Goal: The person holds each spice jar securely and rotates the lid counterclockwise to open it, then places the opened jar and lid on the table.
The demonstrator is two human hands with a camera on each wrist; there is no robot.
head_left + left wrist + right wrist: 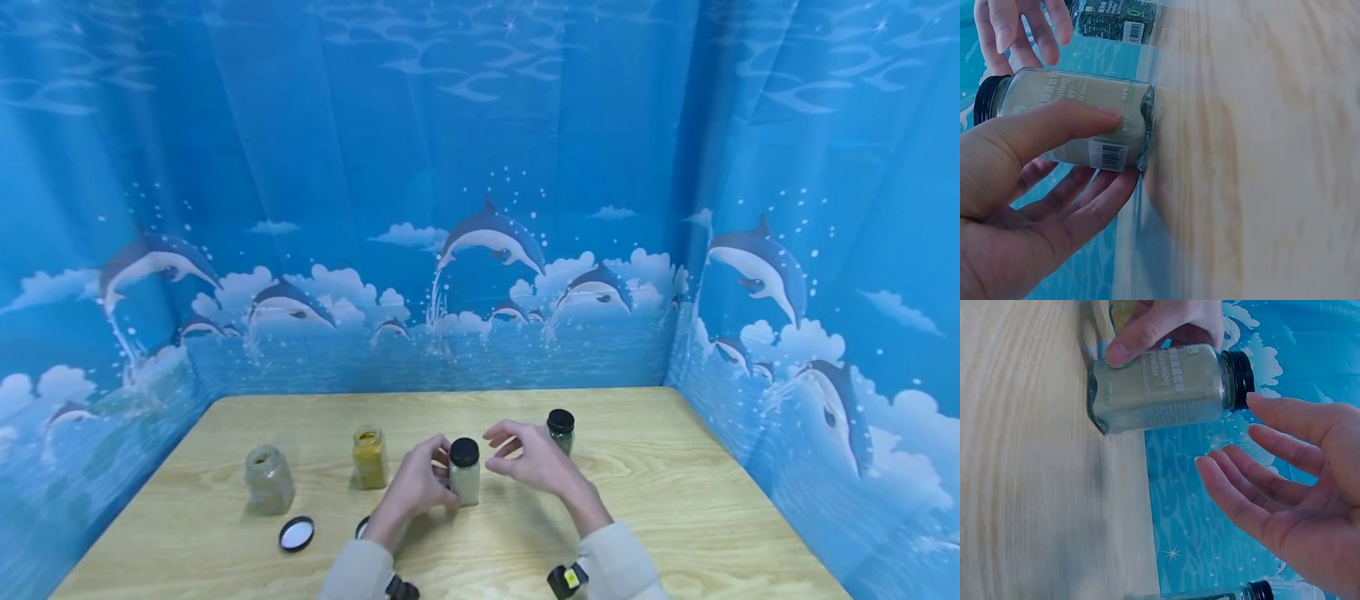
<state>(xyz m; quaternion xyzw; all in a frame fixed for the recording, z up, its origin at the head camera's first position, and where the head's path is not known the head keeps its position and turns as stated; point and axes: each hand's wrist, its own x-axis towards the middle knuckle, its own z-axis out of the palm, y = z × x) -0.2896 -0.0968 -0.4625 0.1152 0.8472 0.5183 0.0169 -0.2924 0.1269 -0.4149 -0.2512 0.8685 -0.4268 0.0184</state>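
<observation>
The person wears long, plain, off-white sleeves, the left sleeve [358, 571] matching the right sleeve [622, 562] in colour. A small black wrist device [402, 588] shows beside the left cuff. Near the right cuff is a blocky black wrist unit [561, 582] bearing a bright yellow-green patch [572, 577]. The left hand [422, 479] and right hand [534, 458] are bare.

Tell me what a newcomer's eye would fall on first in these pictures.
Probably the bright blue curtain printed with leaping dolphins, behind and beside the pale wooden table. Next, near the middle, the clear glass jar of pale powder with a black lid, held in the person's left grip, with the right grip close beside it. Left of these stand a lidless yellow-filled glass jar and, farther left, a lidless greyish glass jar.
</observation>
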